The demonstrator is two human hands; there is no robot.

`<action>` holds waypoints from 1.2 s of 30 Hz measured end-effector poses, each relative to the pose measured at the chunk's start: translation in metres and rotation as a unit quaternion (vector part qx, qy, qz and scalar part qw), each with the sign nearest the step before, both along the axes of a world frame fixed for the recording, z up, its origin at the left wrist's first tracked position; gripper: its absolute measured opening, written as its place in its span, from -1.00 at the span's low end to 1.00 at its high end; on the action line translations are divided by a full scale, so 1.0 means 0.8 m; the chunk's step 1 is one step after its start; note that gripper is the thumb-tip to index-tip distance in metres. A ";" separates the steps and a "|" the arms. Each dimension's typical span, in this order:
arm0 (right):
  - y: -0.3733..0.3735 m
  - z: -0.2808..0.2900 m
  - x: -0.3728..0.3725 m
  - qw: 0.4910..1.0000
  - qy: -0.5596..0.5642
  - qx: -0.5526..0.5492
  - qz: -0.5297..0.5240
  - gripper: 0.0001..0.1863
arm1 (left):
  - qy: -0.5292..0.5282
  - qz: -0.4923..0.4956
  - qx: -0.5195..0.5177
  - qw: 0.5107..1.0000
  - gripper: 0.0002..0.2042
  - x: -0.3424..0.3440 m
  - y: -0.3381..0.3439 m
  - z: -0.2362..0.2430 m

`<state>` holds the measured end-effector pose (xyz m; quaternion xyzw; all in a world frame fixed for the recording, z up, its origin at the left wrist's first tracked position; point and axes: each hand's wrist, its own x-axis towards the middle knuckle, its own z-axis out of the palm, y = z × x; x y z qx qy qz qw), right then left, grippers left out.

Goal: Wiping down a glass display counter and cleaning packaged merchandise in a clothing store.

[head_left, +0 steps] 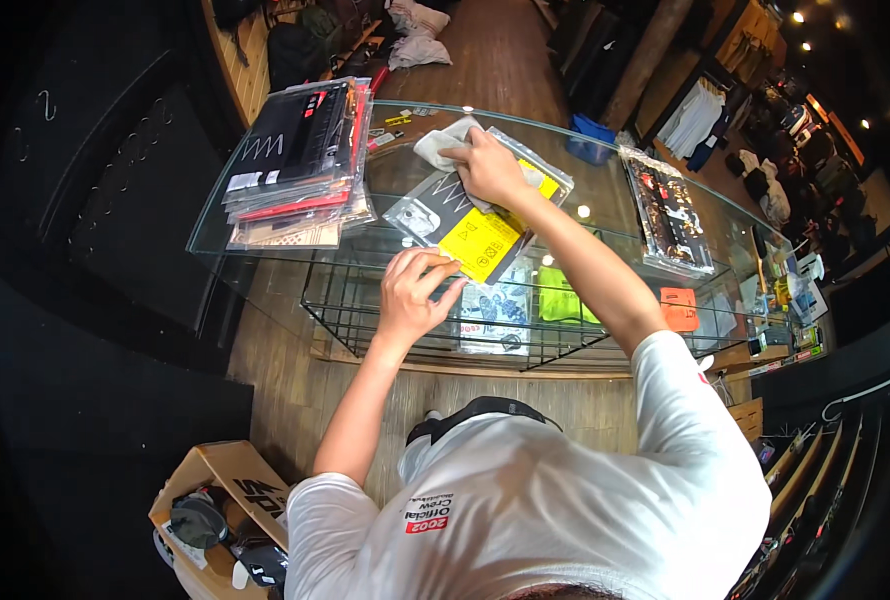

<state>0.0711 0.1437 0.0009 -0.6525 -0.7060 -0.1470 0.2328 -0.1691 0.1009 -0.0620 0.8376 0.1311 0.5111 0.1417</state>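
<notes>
A flat clear plastic packet [480, 247] with a yellow and dark insert lies on the glass counter. My right hand [492, 170] is closed over a pale grey-white cloth [435, 150] and presses it against the packet's far part. At the packet's near left edge, my left hand [415, 292] grips the border between thumb and curled fingers. A stack of similar plastic packets [295, 150], dark and red, stands to the left of it. Another dark patterned packet [668, 210] rests on the counter at the right.
The glass counter [585, 225] has a curved far edge and a black wire rack [355, 310] below, near folded green fabric [563, 296]. Small yellow items [398, 120] lie by the stack. A cardboard box [200, 475] stands on the floor at lower left.
</notes>
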 end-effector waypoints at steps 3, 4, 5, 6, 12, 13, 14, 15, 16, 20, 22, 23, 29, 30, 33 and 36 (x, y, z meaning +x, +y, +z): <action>-0.026 -0.003 -0.084 0.984 0.002 -0.096 0.151 -0.59 | 0.010 0.030 -0.008 0.999 -0.79 -0.014 0.003 -0.011; -0.049 -0.003 -0.102 0.970 -0.001 -0.087 0.226 -0.56 | 0.016 0.044 -0.006 0.999 -0.79 -0.015 -0.001 -0.014; -0.046 -0.003 -0.095 0.972 0.029 -0.091 0.215 -0.56 | 0.023 0.036 -0.013 0.999 -0.79 -0.017 -0.001 -0.015; -0.042 -0.006 -0.084 0.972 0.060 -0.095 0.205 -0.56 | 0.010 0.031 -0.015 0.999 -0.80 -0.014 0.003 -0.016; 0.013 0.001 0.133 0.977 0.046 -0.051 -0.202 -0.68 | -0.002 0.001 -0.012 1.000 -0.75 0.000 0.003 0.001; 0.016 0.003 0.134 0.979 0.019 -0.039 -0.200 -0.69 | -0.002 -0.003 -0.011 1.000 -0.75 -0.001 0.003 0.001; 0.016 0.004 0.135 0.979 -0.009 -0.027 -0.200 -0.70 | -0.002 -0.004 -0.017 1.000 -0.77 0.000 0.003 0.001; 0.013 -0.003 0.129 0.985 -0.035 0.013 -0.170 -0.65 | -0.003 -0.006 -0.022 1.000 -0.78 0.002 0.003 0.001; 0.015 0.006 0.073 0.990 0.017 -0.031 -0.135 -0.58 | 0.000 0.006 -0.021 1.000 -0.77 -0.007 0.005 -0.005; -0.045 -0.005 -0.067 0.965 0.082 -0.093 0.233 -0.53 | 0.010 0.026 -0.024 0.999 -0.76 -0.008 0.005 -0.014; -0.060 0.012 -0.084 0.963 0.084 -0.140 0.217 -0.52 | 0.012 0.032 -0.018 0.999 -0.77 -0.009 0.003 -0.013; -0.055 0.010 -0.073 0.966 0.108 -0.154 0.177 -0.50 | 0.002 0.025 -0.012 1.000 -0.78 -0.007 0.004 -0.011; 0.018 0.007 0.094 0.976 0.042 -0.018 -0.215 -0.62 | -0.001 0.007 0.000 1.000 -0.79 -0.004 0.003 -0.002; 0.016 0.003 0.095 0.977 0.043 -0.008 -0.210 -0.62 | -0.003 0.008 -0.002 1.000 -0.79 -0.001 0.002 -0.001; -0.020 -0.026 -0.016 0.995 0.078 -0.034 0.056 -0.59 | -0.007 0.009 0.026 1.000 -0.79 -0.009 0.006 -0.009; -0.106 0.016 -0.102 0.962 0.121 -0.150 0.195 -0.60 | 0.060 0.042 0.001 0.997 -0.79 -0.022 0.001 -0.018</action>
